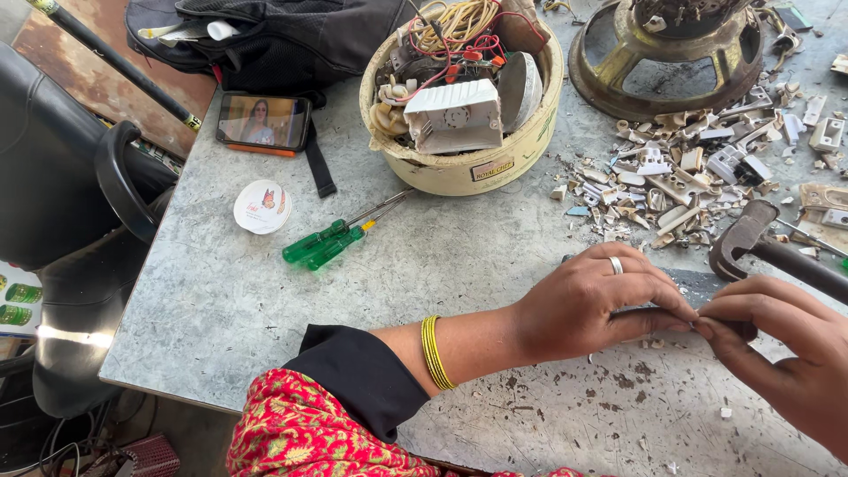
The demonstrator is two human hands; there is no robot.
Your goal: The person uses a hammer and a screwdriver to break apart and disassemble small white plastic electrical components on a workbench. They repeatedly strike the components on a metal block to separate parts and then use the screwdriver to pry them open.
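Observation:
My left hand (pixel 592 305), with a ring and yellow bangles at the wrist, pinches a thin dark strip (pixel 645 311) that lies along the metal table (pixel 230 300). My right hand (pixel 786 353) meets it fingertip to fingertip at the strip's right end, gripping the same piece. A hammer (pixel 760 247) rests just behind my right hand, head down on the table. Two green-handled screwdrivers (pixel 331 243) lie to the left of my left hand.
A round cream tub (pixel 477 168) of wires and switch parts stands at the back. Broken white plastic pieces (pixel 680 177) litter the right. A brass ring base (pixel 662 53), a phone (pixel 263 122), a white lid (pixel 262 207), a black bag (pixel 265 35) also sit here.

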